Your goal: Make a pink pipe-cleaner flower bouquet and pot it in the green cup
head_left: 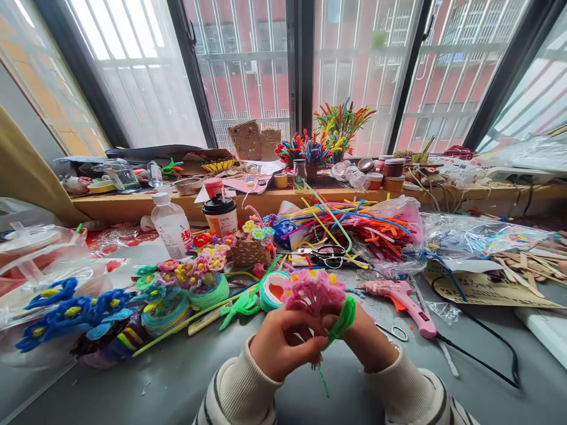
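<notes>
My left hand [283, 345] is closed round the stems of a bunch of pink pipe-cleaner flowers [315, 289] with yellow centres, held upright above the grey table [177, 378]. My right hand [370, 345] is closed on a green pipe cleaner [342, 321] that loops by the stems, its loose end hanging down between my hands. Both wrists wear cream striped sleeves.
A pink glue gun [405, 301] with a black cord lies right of my hands. Green tape rolls [272, 289], blue pipe-cleaner flowers [73, 313], mixed flower bunches [195, 271], a water bottle [172, 227], a lidded cup [220, 215], scissors [325, 257] and a heap of coloured pipe cleaners [354, 227] crowd the table.
</notes>
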Demonstrator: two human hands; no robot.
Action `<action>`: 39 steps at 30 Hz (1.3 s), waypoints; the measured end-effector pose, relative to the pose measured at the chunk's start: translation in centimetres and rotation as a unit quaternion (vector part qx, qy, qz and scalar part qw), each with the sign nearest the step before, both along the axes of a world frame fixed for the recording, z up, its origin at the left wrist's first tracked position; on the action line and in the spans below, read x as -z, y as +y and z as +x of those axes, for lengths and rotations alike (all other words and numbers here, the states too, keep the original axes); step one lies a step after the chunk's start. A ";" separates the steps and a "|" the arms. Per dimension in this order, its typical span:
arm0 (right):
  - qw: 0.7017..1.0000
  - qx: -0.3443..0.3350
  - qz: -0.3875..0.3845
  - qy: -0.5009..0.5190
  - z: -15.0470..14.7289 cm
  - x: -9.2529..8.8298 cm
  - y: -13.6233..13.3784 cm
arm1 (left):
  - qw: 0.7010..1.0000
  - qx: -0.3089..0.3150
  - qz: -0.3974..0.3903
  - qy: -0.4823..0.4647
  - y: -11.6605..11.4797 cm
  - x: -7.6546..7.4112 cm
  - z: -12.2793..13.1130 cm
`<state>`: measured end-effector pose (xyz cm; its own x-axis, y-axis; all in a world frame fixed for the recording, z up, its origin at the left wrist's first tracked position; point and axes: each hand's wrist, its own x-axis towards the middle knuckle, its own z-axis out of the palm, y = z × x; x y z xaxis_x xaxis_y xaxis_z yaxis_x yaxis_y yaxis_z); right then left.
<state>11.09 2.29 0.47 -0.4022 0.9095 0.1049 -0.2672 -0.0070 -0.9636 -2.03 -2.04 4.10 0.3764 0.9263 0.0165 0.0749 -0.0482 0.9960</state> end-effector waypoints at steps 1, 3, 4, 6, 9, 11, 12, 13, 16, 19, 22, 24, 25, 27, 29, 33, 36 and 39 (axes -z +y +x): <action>1.000 -0.023 -0.004 0.004 -0.1 -0.1 0.2 | 1.000 0.014 0.004 0.021 0.1 0.0 -0.1; 0.999 -0.034 -0.016 0.013 0.0 -0.4 0.3 | 0.997 0.018 0.038 0.060 0.2 0.0 -0.3; 0.999 -0.013 -0.026 0.020 0.2 -0.5 0.1 | 0.995 0.010 0.062 0.074 0.2 0.0 -0.5; 0.991 0.090 -0.076 0.061 0.8 -0.6 -0.4 | 0.992 -0.021 0.096 0.078 0.0 0.3 -0.8; 0.963 0.211 -0.098 0.134 1.9 -1.1 -1.1 | 0.991 -0.108 0.078 -0.021 -0.3 1.1 -0.9; 0.955 0.234 -0.098 0.156 2.4 -1.4 -1.2 | 0.976 -0.181 0.047 -0.113 -0.2 1.5 -0.8; 0.953 0.236 -0.103 0.159 2.4 -1.5 -1.2 | 0.966 -0.209 0.037 -0.148 -0.1 1.6 -0.6; 0.953 0.234 -0.110 0.159 2.4 -1.6 -1.2 | 0.957 -0.230 0.029 -0.174 0.2 1.7 -0.3; 0.957 0.220 -0.118 0.150 1.9 -1.6 -1.3 | 0.934 -0.277 0.009 -0.224 1.4 1.6 0.6; 0.960 0.216 -0.107 0.146 1.4 -1.6 -1.5 | 0.931 -0.280 -0.004 -0.236 2.5 1.9 1.7; 0.964 0.216 -0.085 0.132 1.3 -1.6 -1.5 | 0.944 -0.244 -0.006 -0.223 3.1 2.9 2.6; 0.967 0.216 -0.069 0.115 1.4 -1.4 -1.4 | 0.952 -0.217 -0.006 -0.216 3.2 3.7 2.9; 0.968 0.219 -0.061 0.105 1.5 -1.3 -1.3 | 0.956 -0.205 -0.005 -0.212 3.2 4.0 2.9; 0.970 0.222 -0.043 0.083 1.7 -0.8 -1.1 | 0.961 -0.186 -0.003 -0.204 3.2 4.4 2.9; 0.973 0.223 -0.023 0.055 1.8 -0.4 -1.0 | 0.964 -0.175 -0.008 -0.199 3.2 4.6 2.8; 0.975 0.220 0.015 -0.005 1.8 0.1 -0.8 | 0.962 -0.165 -0.046 -0.211 3.0 4.3 2.8; 0.975 0.223 0.009 -0.020 1.7 0.2 -0.7 | 0.959 -0.175 -0.050 -0.219 2.8 4.2 3.0; 0.973 0.228 -0.009 -0.015 1.6 0.2 -0.8 | 0.964 -0.199 -0.014 -0.178 2.8 4.4 3.1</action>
<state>12.71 1.47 0.31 0.0422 0.9957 0.0822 -0.2189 0.0895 -0.9716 1.05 0.72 -0.26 -0.0340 0.9981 0.0510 -0.2640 -0.0582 0.9628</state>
